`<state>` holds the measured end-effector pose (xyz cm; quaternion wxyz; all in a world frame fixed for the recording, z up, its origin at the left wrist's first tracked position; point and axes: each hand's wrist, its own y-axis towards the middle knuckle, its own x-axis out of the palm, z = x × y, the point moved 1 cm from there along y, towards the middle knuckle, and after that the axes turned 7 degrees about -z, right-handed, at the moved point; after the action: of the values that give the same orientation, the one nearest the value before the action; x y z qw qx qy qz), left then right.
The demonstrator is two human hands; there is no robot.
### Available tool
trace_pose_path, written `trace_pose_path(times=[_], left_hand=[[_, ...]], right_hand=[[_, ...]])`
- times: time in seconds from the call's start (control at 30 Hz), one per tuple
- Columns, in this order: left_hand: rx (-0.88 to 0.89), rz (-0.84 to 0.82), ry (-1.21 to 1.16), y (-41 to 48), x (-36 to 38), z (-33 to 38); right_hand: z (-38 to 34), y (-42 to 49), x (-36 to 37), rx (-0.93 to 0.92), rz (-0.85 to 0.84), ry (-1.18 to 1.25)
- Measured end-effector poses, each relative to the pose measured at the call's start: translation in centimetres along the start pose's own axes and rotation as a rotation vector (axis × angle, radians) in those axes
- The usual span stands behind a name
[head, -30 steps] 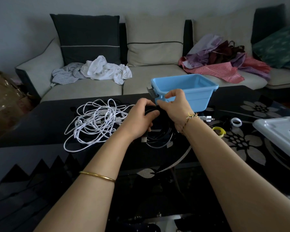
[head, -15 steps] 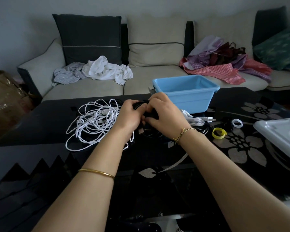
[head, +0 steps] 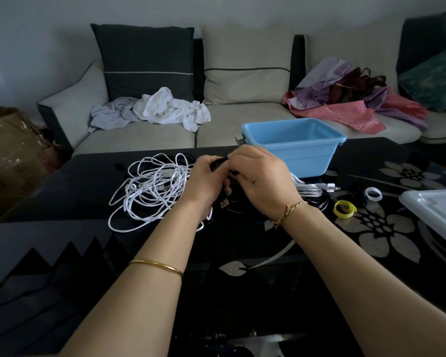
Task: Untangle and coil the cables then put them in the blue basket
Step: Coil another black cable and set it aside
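On the table [head: 242, 253], the loose cable tangle [head: 152, 186] lies left of the left hand [head: 204, 181]. The right hand [head: 260, 181] is just beside it, and both grip the cable bundle [head: 218, 162] between them. The basket [head: 294, 150] stands behind the right hand. Further right lie the plugged cable [head: 309, 188], a near ring [head: 344, 209], a far ring [head: 373, 194] and, at the edge, a lid [head: 438, 210]. The sofa [head: 139, 143] runs behind the table.

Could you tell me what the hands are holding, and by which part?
The black cable: the left hand and right hand each have their grip on its bunched upper strands; its USB plug dangles free below.
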<state>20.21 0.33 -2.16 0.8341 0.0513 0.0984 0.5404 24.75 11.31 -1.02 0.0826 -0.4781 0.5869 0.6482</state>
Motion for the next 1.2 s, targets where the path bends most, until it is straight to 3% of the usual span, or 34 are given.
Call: trace_pose_path(times=[0.37, 0.73, 1.0, 1.2], left_hand=[[-0.003, 0.028, -0.081, -0.1, 1.2, -0.5], [0.006, -0.053, -0.170, -0.4, 1.7, -0.1], [0.064, -0.031, -0.055, -0.4, 1.6, -0.1], [0.172, -0.061, 0.149, -0.6, 1.2, 0.0]], right_hand=[[1.8, 0.2, -0.3, 0.370, 0.134, 0.239], [1.6, 0.3, -1.0, 0.597, 0.097, 0.291], [2.2, 0.5, -0.4, 0.758, 0.150, 0.660], [2.0, 0.2, -0.4, 0.992, 0.135, 1.233]])
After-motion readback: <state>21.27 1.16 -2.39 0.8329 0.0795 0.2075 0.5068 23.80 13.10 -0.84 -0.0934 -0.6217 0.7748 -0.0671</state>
